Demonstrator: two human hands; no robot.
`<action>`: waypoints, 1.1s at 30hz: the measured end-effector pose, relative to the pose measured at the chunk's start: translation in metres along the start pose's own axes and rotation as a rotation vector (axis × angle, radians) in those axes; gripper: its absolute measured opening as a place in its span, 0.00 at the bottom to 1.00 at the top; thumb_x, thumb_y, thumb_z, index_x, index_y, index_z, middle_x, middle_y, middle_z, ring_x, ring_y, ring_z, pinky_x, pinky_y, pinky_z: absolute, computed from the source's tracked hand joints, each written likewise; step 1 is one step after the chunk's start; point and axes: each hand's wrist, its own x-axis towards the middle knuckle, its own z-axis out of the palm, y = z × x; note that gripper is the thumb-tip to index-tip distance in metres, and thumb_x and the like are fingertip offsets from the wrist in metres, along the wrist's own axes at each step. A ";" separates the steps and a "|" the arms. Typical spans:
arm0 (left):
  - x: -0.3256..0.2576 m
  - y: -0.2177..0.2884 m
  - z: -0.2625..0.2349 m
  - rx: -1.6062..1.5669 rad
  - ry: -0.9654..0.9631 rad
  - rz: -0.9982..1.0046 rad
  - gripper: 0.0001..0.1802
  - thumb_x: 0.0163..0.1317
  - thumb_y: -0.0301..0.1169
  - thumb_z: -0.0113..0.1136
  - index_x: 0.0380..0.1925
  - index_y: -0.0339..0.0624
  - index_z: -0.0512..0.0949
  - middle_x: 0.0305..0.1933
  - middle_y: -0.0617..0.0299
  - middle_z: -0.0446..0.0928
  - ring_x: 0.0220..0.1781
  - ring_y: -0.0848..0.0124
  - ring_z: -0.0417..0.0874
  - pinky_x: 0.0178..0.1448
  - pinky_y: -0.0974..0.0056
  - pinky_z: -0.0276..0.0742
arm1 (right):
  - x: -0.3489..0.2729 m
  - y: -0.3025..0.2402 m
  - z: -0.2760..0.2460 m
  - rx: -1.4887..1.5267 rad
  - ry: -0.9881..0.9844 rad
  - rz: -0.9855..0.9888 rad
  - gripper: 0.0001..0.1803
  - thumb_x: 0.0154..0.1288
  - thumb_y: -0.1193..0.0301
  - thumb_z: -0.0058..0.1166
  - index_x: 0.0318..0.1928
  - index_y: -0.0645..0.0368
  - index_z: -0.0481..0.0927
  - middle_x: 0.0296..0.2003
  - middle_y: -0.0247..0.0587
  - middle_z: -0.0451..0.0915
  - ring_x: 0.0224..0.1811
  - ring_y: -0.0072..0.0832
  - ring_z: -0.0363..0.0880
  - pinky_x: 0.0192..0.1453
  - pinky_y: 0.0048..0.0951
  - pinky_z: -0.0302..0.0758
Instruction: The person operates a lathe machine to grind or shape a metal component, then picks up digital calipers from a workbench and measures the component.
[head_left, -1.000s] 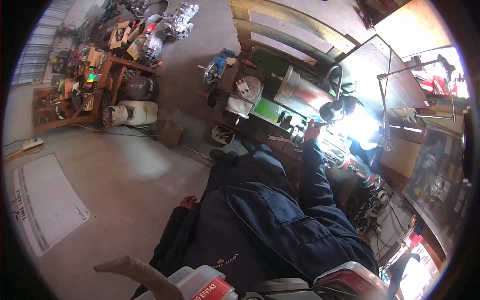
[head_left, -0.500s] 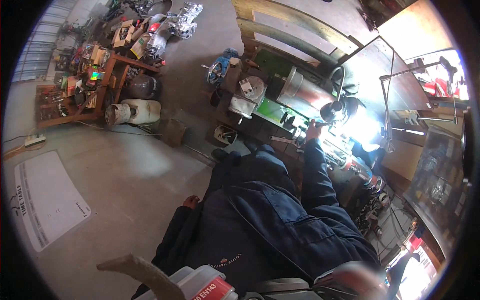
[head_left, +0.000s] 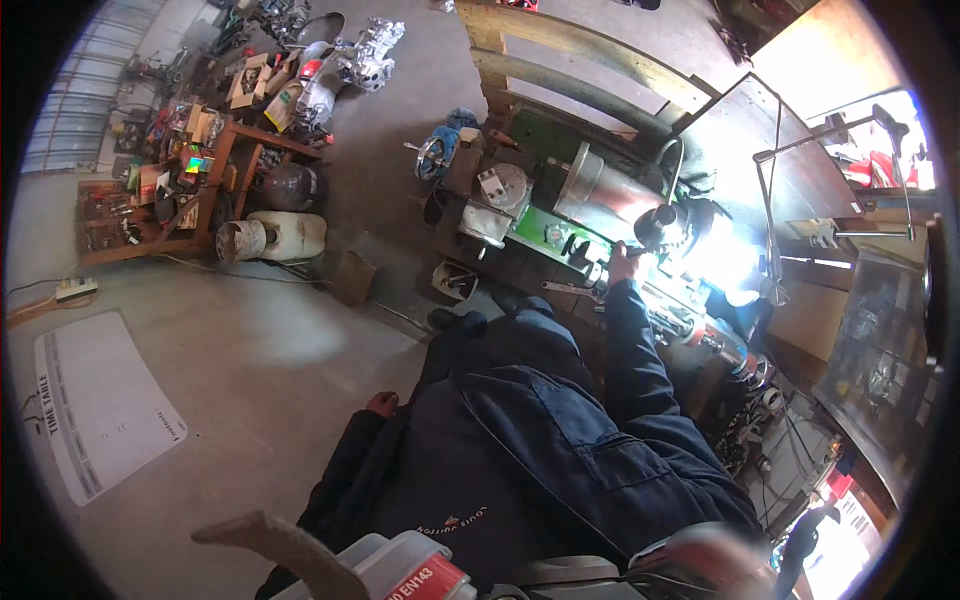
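Note:
My right arm reaches forward to a green metalworking lathe [head_left: 536, 228]. At its front, beside a dark round handwheel or knob [head_left: 577, 246], my right hand [head_left: 626, 264] is closed on a part of the machine that I cannot make out. Just beyond that hand, a dark lamp head [head_left: 660, 226] hangs near the bright, glaring work area. A grey cylindrical housing [head_left: 600, 185] lies along the lathe. My left hand [head_left: 383, 404] hangs low by my side, small in view and touching nothing that I can see; its fingers are unclear.
A wooden pallet [head_left: 590, 50] stands behind the lathe. Left of it are a blue-handled vise-like machine [head_left: 437, 150], a small bin [head_left: 455, 280] and a cardboard box [head_left: 354, 280]. A cluttered wooden bench [head_left: 235, 150], a whitish tank [head_left: 285, 238] and a whiteboard [head_left: 110, 410] lie farther left.
The whole view has shifted slightly. My right hand stays at the same place on the lathe, and my left hand still hangs at my side.

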 end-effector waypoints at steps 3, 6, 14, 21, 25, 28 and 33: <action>0.003 0.005 -0.012 -0.127 -0.073 -0.005 0.24 0.68 0.40 0.54 0.57 0.35 0.71 0.52 0.49 0.78 0.52 0.59 0.82 0.53 0.53 0.80 | -0.013 -0.005 -0.006 -0.066 -0.036 -0.015 0.35 0.66 0.47 0.50 0.58 0.67 0.71 0.52 0.56 0.78 0.55 0.45 0.77 0.59 0.41 0.71; 0.000 0.020 -0.016 -0.163 -0.069 -0.022 0.25 0.68 0.40 0.54 0.58 0.35 0.70 0.53 0.49 0.77 0.51 0.58 0.83 0.52 0.52 0.81 | 0.003 0.009 0.001 -0.052 0.019 -0.048 0.33 0.63 0.48 0.54 0.53 0.66 0.75 0.47 0.56 0.80 0.51 0.45 0.79 0.56 0.41 0.73; -0.014 0.006 -0.006 -0.082 0.037 -0.053 0.22 0.68 0.39 0.55 0.56 0.36 0.73 0.52 0.49 0.79 0.50 0.59 0.84 0.52 0.55 0.80 | -0.024 -0.009 -0.015 0.179 0.039 -0.098 0.28 0.57 0.50 0.59 0.41 0.65 0.82 0.39 0.54 0.84 0.43 0.45 0.83 0.51 0.41 0.76; -0.001 0.010 0.005 -0.008 0.004 0.016 0.23 0.67 0.42 0.54 0.55 0.37 0.74 0.48 0.51 0.81 0.47 0.61 0.85 0.54 0.56 0.78 | -0.024 -0.017 -0.023 0.245 0.001 -0.045 0.30 0.57 0.50 0.60 0.44 0.68 0.81 0.39 0.53 0.84 0.44 0.44 0.82 0.53 0.40 0.75; 0.028 -0.038 0.000 0.063 -0.105 0.003 0.24 0.67 0.43 0.54 0.56 0.38 0.74 0.52 0.51 0.80 0.48 0.61 0.84 0.54 0.56 0.78 | -0.044 -0.038 -0.028 0.215 -0.052 -0.068 0.30 0.55 0.53 0.60 0.45 0.70 0.80 0.43 0.57 0.82 0.42 0.45 0.82 0.52 0.41 0.76; 0.011 0.004 0.007 0.015 -0.057 0.027 0.24 0.68 0.43 0.54 0.57 0.39 0.74 0.53 0.49 0.79 0.49 0.61 0.84 0.55 0.56 0.78 | -0.037 -0.035 -0.033 0.208 -0.064 -0.032 0.35 0.55 0.52 0.60 0.50 0.73 0.75 0.44 0.58 0.81 0.41 0.42 0.82 0.49 0.39 0.77; 0.008 0.011 0.010 0.111 0.014 0.052 0.26 0.67 0.47 0.53 0.57 0.42 0.75 0.55 0.47 0.78 0.55 0.56 0.81 0.59 0.53 0.76 | -0.031 -0.022 -0.026 0.310 -0.080 -0.027 0.42 0.56 0.50 0.60 0.57 0.76 0.69 0.41 0.58 0.81 0.36 0.38 0.83 0.46 0.37 0.79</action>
